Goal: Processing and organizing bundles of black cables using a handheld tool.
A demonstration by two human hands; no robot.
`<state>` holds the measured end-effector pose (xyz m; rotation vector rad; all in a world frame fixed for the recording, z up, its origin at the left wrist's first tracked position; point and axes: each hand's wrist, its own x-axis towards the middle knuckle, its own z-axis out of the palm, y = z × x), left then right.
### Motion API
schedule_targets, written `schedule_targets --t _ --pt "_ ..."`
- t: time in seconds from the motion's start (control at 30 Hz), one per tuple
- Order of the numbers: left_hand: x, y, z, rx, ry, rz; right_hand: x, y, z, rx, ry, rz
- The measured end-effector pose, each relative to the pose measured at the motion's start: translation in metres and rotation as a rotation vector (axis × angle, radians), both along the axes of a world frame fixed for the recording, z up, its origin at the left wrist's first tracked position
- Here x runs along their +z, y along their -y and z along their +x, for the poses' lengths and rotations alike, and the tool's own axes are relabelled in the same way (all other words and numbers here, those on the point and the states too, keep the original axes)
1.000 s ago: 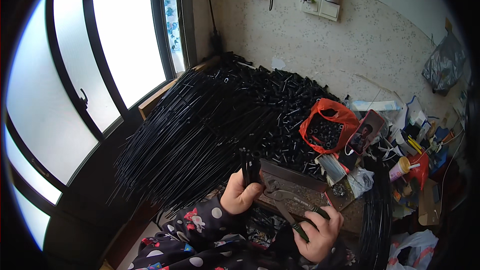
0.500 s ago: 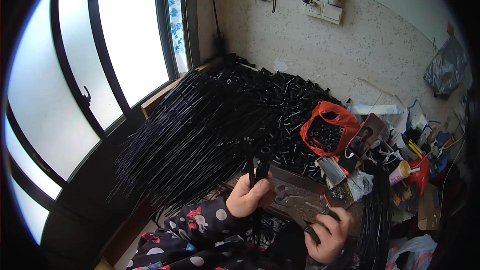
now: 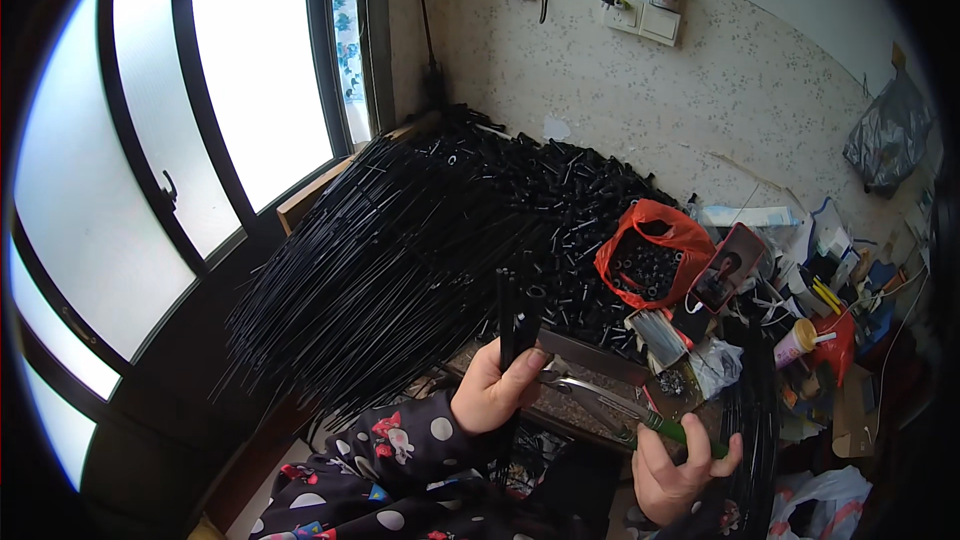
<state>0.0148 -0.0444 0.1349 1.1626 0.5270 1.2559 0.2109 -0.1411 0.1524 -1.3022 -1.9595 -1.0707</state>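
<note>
My left hand point(image 3: 492, 388) is closed around a small bundle of upright black rods point(image 3: 504, 310) and a short black tubular piece point(image 3: 526, 322) with a round end. My right hand point(image 3: 668, 472) grips green-handled metal pliers point(image 3: 600, 398), several fingers lying along the handle. The jaw end of the pliers reaches to the left thumb and the black pieces; whether it bites on one of them I cannot tell. Below the left hand, the rods run down in front of my dark spotted clothing.
A large stack of thin black rods point(image 3: 350, 280) lies at left, beside a heap of short black tubes point(image 3: 570, 190). An orange-red bag point(image 3: 670, 220) of small black parts, a propped phone point(image 3: 728, 270), a drink cup point(image 3: 797, 343) and clutter stand at right. Windows point(image 3: 260, 50) line the left.
The pliers, earlier low in my right hand and apart, now extend up to the pieces in my left hand. My right-hand fingers have spread along the handle. The left hand hardly moved.
</note>
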Motion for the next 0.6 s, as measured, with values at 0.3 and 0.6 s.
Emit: schedule_targets --t 0.3,0.6 --pt "0.008 -0.005 -0.008 -0.056 0.050 0.158 -0.020 -0.003 0.008 1.016 -1.489 -1.446" --pt "0.011 -0.010 0.009 -0.080 -0.070 0.195 -0.033 -0.008 -0.018 0.418 -1.042 -1.196"
